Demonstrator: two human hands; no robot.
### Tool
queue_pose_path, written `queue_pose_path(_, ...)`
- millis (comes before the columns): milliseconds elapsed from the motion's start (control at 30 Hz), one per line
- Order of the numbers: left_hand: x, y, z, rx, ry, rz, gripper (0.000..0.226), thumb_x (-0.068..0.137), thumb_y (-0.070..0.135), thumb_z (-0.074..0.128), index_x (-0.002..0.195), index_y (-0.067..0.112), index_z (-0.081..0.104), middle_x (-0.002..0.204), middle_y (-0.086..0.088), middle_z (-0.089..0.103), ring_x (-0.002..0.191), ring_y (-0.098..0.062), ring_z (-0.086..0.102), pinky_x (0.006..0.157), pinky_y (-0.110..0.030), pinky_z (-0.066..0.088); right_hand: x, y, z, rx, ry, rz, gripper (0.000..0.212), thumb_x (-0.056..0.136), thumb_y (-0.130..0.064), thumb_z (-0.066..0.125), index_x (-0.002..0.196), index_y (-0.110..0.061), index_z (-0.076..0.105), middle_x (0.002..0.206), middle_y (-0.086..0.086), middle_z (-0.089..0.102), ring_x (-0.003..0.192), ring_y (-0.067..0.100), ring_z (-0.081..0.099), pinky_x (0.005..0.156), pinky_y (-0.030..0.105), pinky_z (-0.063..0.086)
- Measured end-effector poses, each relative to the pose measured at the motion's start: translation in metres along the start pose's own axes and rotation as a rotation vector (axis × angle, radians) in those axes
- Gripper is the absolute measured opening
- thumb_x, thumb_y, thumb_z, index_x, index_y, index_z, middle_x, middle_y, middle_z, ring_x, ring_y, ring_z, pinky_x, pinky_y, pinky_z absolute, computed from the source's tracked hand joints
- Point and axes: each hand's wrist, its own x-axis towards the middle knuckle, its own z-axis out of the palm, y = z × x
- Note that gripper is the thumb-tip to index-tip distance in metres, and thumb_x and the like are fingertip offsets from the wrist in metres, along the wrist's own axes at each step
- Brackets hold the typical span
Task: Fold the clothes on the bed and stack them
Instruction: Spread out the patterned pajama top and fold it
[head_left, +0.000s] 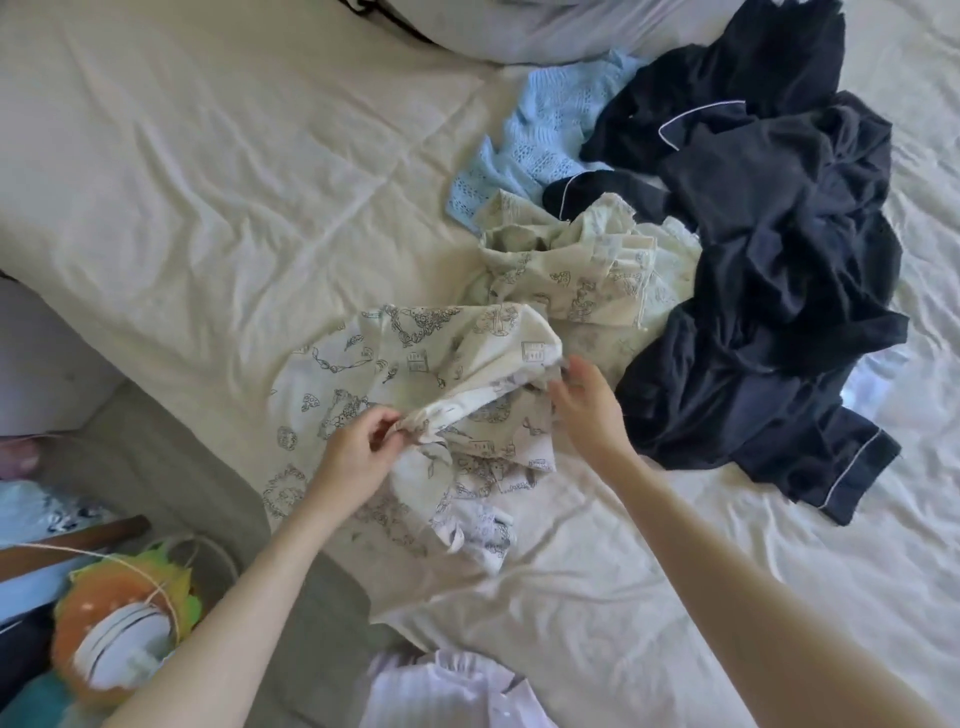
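Left hand (358, 449) pinches a bunched edge of the printed cream garment (415, 395) between thumb and fingertips, lifting that edge slightly off the bed (182, 182). Right hand (589, 402) reaches in at the opposite side of the same raised fold, fingers loosely curved and touching the cloth; whether it has closed on the fabric cannot be told. Judged from this hold, the two hands are seeking an edge or seam at either end so that the crumpled piece can be pulled open and laid flat before folding.

Remaining clothes lie in a loose heap on the far right of the bed. A second printed cream garment (582, 270) sits just beyond the first and touches it. A dark navy garment with white piping (769, 291) sprawls beside and partly over that one, and a pale blue knit (535, 140) shows behind, partly covered by the navy cloth. No folded stack is visible, so the task appears to be at an early stage.

The open stretch of sheet to the left would suit spreading and stacking. A white pillow (519, 26) lies at the head of the bed.

Small line drawings cover the cream fabric; no brand, label or legible writing can be made out.
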Motion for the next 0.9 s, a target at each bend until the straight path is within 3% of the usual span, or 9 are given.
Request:
queue_pose_path(167,0.000,-0.023,-0.032,-0.282,0.299,-0.222,0.021,0.090,0.001,0.055,0.094,0.021,0.060,0.091,0.008,0.064,0.085,-0.006,0.058,0.066,-0.005,0.042,0.021,-0.023,0.020,-0.261,-0.110,-0.112,0.064,0.089,-0.036,0.061,0.144,-0.018,0.034,0.141,0.010,0.041,0.128,0.028,0.040,0.104,0.040,0.037)
queue_pose_path(267,0.012,-0.019,-0.042,-0.237,0.266,-0.280,0.024,0.090,0.003,0.053,0.105,0.021,0.057,0.108,0.001,0.059,0.098,-0.011,0.055,0.076,-0.014,0.041,0.025,-0.031,0.029,-0.348,-0.153,-0.180,0.031,0.092,-0.030,0.058,0.114,-0.009,0.062,0.115,0.010,0.060,0.096,0.022,0.056,0.075,0.027,0.044)
queue_pose_path(367,0.013,-0.001,-0.040,0.008,0.148,-0.113,0.036,0.091,0.011,0.055,0.125,0.021,0.050,0.121,0.010,0.048,0.115,-0.007,0.045,0.093,-0.020,0.033,0.018,-0.046,0.032,-0.084,-0.148,-0.098,0.024,0.094,-0.030,0.054,0.096,-0.008,0.061,0.081,-0.002,0.061,0.067,0.012,0.053,0.055,0.018,0.036)
queue_pose_path(433,0.009,0.021,-0.031,0.070,0.140,0.091,0.039,0.091,0.018,0.058,0.128,0.022,0.049,0.121,0.013,0.044,0.118,-0.005,0.041,0.097,-0.019,0.031,0.008,-0.060,0.028,0.025,-0.171,-0.115,0.029,0.095,-0.034,0.053,0.107,-0.009,0.061,0.084,-0.009,0.060,0.066,-0.003,0.055,0.054,0.011,0.039)
queue_pose_path(500,0.008,0.041,-0.019,0.008,0.101,0.207,0.042,0.089,0.027,0.061,0.129,0.022,0.048,0.119,0.015,0.047,0.112,0.000,0.045,0.092,-0.011,0.035,-0.004,-0.070,0.027,0.164,-0.319,-0.127,0.034,0.099,-0.037,0.042,0.111,-0.014,0.064,0.089,-0.012,0.062,0.072,-0.012,0.058,0.059,0.008,0.044)
queue_pose_path(600,0.012,0.054,-0.005,-0.202,0.106,0.062,0.038,0.086,0.031,0.066,0.121,0.021,0.056,0.105,0.022,0.056,0.094,0.014,0.054,0.077,-0.003,0.042,-0.020,-0.072,0.029,0.443,-0.574,0.066,0.047,0.102,-0.044,0.021,0.107,-0.024,0.063,0.112,-0.001,0.066,0.105,0.013,0.062,0.090,0.030,0.051)
queue_pose_path(733,0.017,0.042,-0.002,-0.287,0.184,-0.181,0.014,0.088,0.025,0.064,0.100,0.018,0.066,0.087,0.010,0.066,0.084,-0.005,0.063,0.079,-0.021,0.051,-0.023,-0.060,0.028,0.588,-0.483,0.239,0.043,0.103,-0.038,0.026,0.109,-0.011,0.059,0.111,0.010,0.067,0.100,0.021,0.066,0.084,0.038,0.055)
queue_pose_path(833,0.012,0.028,-0.010,-0.460,0.143,-0.274,0.008,0.094,0.017,0.055,0.097,0.017,0.062,0.089,0.002,0.067,0.083,-0.013,0.063,0.076,-0.026,0.051,-0.014,-0.055,0.029,0.145,-0.289,-0.004,0.029,0.099,-0.018,0.044,0.127,-0.012,0.050,0.121,0.012,0.060,0.091,0.015,0.065,0.071,0.023,0.055)
queue_pose_path(900,0.006,0.023,-0.020,-0.770,0.117,-0.341,0.012,0.094,0.005,0.051,0.093,0.012,0.060,0.085,-0.002,0.066,0.078,-0.013,0.063,0.067,-0.022,0.050,0.004,-0.057,0.032,-0.343,-0.191,-0.319,0.048,0.095,-0.017,0.053,0.141,-0.019,0.039,0.129,0.011,0.050,0.107,0.021,0.054,0.086,0.029,0.048)
